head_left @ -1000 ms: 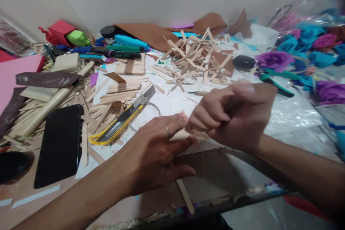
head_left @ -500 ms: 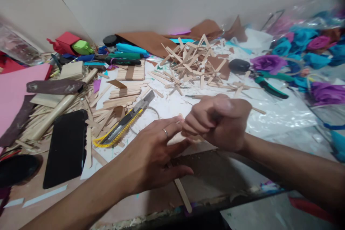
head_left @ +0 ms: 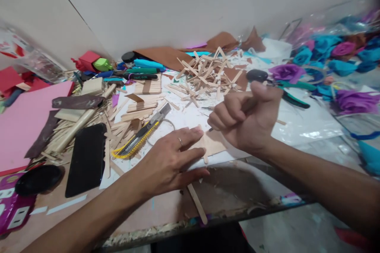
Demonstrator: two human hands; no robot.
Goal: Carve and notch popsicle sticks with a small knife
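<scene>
My left hand (head_left: 175, 156) lies with its fingers stretched out, the fingertips resting on a pale wooden piece (head_left: 214, 145) near the table's front edge. My right hand (head_left: 243, 116) is curled into a fist just above and to the right of that piece. From the fist a thin dark tip (head_left: 211, 129) sticks out toward the wood; the fingers hide the rest of this slim tool. Below my left thumb, a craft stick (head_left: 197, 204) reaches toward the table edge. A yellow utility knife (head_left: 141, 134) with its blade out lies left of my hands.
A tangled heap of joined craft sticks (head_left: 208, 73) stands behind my hands. On the left are a black phone (head_left: 86, 160), a black round lid (head_left: 38, 180) and loose sticks. Green-handled pliers (head_left: 295, 99) and purple paper flowers (head_left: 286, 73) lie at right.
My right hand has lifted and moved back from my left fingertips, uncovering the wooden piece and the tool's dark tip. The view has shifted slightly left.
</scene>
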